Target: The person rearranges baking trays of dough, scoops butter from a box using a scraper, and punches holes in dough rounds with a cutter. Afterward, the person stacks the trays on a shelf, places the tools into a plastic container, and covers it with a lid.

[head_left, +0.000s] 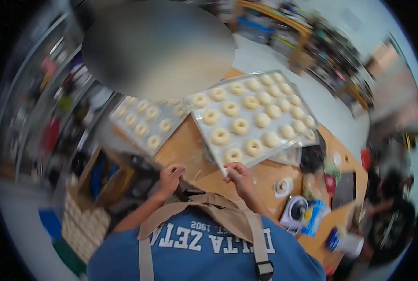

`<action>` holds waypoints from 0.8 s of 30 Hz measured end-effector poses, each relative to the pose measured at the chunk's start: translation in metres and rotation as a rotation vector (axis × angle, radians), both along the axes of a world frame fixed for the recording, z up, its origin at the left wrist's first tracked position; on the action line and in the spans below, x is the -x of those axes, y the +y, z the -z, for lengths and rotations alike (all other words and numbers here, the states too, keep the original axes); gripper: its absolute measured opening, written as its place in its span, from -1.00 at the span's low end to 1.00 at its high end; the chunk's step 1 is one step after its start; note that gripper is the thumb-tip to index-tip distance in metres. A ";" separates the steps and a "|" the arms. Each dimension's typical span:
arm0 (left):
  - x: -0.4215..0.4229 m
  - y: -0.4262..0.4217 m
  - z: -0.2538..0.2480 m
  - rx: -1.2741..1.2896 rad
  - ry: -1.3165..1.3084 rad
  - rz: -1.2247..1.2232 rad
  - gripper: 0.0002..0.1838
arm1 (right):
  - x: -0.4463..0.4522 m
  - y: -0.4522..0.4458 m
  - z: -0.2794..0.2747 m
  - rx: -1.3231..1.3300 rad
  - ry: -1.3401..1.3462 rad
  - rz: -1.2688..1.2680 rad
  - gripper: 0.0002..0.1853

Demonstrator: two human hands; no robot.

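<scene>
- Two hands reach over the near side of the large tray [237, 141], which lies aslant on a wooden counter [181, 146] and serves as the landmark for all that follows.
- Right hand [240, 176]: at the tray's near corner, its fingers narrowed and pinched on that corner; the exact contact is too blurred to make out.
- Left hand [172, 177]: apart from the large tray, to the left of that same corner. Its fingers are curled close together; I cannot tell whether anything is between them.
- On the large tray, dough rings [234, 129] fill mostly the left part, and dough rounds [271, 139] without a clear hole fill mostly the right. They sit in rows on a pale surface.
- Left of the large tray, a smaller tray [154, 128] carries more pieces of dough, spaced apart.
- Just beyond the large tray's near right edge, a black bundle [313, 160] rests on the counter.
- Nearer the wearer than the large tray, to its right, are a white roll-like item [284, 187], a white device [294, 210] with a dark top and a blue packet [315, 217].
- Well to the right of the large tray is another person [392, 225] in dark clothing, blurred.
</scene>
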State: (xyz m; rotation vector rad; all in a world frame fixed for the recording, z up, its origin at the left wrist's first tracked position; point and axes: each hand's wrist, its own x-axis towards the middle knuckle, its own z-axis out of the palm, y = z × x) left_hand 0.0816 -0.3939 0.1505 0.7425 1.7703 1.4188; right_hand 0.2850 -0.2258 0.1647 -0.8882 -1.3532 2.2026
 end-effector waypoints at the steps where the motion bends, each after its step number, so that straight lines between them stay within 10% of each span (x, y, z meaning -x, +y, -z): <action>1: -0.003 0.002 -0.006 -0.073 0.066 -0.031 -0.87 | -0.001 -0.003 -0.004 0.044 0.028 0.039 -0.80; 14: 0.003 -0.093 -0.006 -0.332 -0.137 -0.360 -0.89 | 0.075 -0.052 -0.021 -0.038 -0.038 -0.213 -0.84; 24: 0.050 -0.106 -0.006 -0.252 -0.220 -0.126 -0.90 | 0.098 -0.098 -0.030 -0.088 0.012 -0.147 -0.86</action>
